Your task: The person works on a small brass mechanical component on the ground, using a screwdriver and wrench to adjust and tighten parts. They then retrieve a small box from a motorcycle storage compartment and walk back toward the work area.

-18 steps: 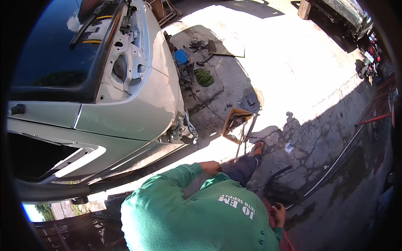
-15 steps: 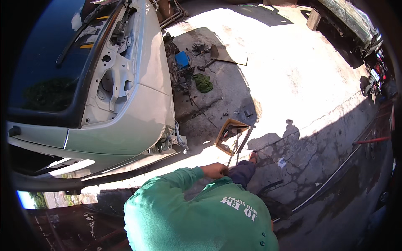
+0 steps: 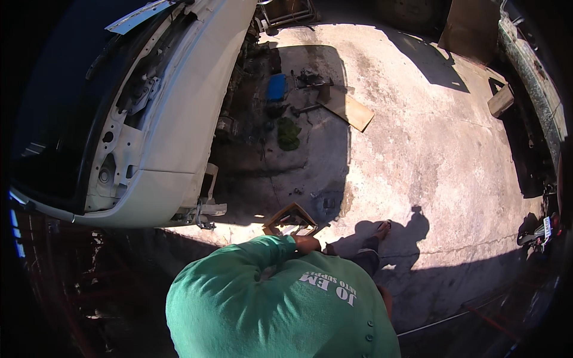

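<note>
My left hand is at the front of my green long-sleeved shirt, near waist height, with its fingers curled and whatever they hold hidden. My right hand is mostly hidden behind the shirt's right side, so its fingers cannot be made out. Beyond the left hand, on the concrete floor, sits an open cardboard box with metal items inside. My sandalled foot is on the sunlit concrete.
A partly dismantled white vehicle fills the left. A blue object, green cloth, loose parts and a tan board lie beside it. A damaged panel, wooden block and motorcycle stand at right.
The view has swung toward the sunlit yard, and my foot has stepped forward onto the lit concrete. My right hand has slipped mostly behind my shirt.
</note>
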### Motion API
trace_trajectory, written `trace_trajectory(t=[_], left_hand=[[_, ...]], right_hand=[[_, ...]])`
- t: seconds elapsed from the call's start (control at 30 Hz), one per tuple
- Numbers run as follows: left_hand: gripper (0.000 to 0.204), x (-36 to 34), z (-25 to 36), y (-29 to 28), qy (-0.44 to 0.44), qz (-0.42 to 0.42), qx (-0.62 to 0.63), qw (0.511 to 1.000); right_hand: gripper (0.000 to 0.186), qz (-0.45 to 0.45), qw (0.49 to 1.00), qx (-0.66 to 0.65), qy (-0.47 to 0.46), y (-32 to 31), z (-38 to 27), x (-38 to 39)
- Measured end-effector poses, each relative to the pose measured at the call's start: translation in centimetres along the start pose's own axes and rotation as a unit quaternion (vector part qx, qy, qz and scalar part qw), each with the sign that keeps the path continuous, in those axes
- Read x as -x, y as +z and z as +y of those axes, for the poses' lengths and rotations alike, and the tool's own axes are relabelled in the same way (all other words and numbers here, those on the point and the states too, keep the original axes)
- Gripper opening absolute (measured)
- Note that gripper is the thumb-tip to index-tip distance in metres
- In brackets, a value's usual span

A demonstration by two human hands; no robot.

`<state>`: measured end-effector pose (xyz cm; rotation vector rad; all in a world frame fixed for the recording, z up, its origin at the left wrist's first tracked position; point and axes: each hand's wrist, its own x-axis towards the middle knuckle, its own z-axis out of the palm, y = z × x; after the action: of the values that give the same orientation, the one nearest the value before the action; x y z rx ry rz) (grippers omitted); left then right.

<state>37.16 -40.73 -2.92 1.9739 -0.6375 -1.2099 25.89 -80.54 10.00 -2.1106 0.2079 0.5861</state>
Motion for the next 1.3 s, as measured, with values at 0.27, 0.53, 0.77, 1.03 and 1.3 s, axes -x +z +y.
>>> trace_trajectory(t=[0.27, 0.53, 0.77, 1.03, 1.3], left_hand=[[0.030, -16.5, 12.3, -17.1, -0.085, 0.204, -0.006, 0.975], [0.035, -26.1, 12.2, -34.3, -0.118, 0.240, -0.064, 0.962], [0.026, -31.9, 5.7, -54.6, -0.142, 0.351, -0.015, 0.925], [0.028, -32.1, 2.4, -70.1, -0.147, 0.447, 0.354, 0.808], [0.021, -42.4, -2.2, -84.6, -0.276, 0.496, 0.329, 0.755]], right_hand=[[0.037, -0.072, 0.996, 0.042, -0.044, -21.1, -5.0, -29.0], [0.036, -0.156, 0.983, 0.068, -0.071, -27.5, -15.8, -58.5], [0.036, -0.197, 0.976, 0.078, -0.055, -27.8, -22.2, -80.1], [0.037, -0.283, 0.949, 0.088, -0.107, -29.3, -33.5, -103.3], [0.042, -0.548, 0.793, 0.240, -0.118, -25.1, -51.5, -132.2]])
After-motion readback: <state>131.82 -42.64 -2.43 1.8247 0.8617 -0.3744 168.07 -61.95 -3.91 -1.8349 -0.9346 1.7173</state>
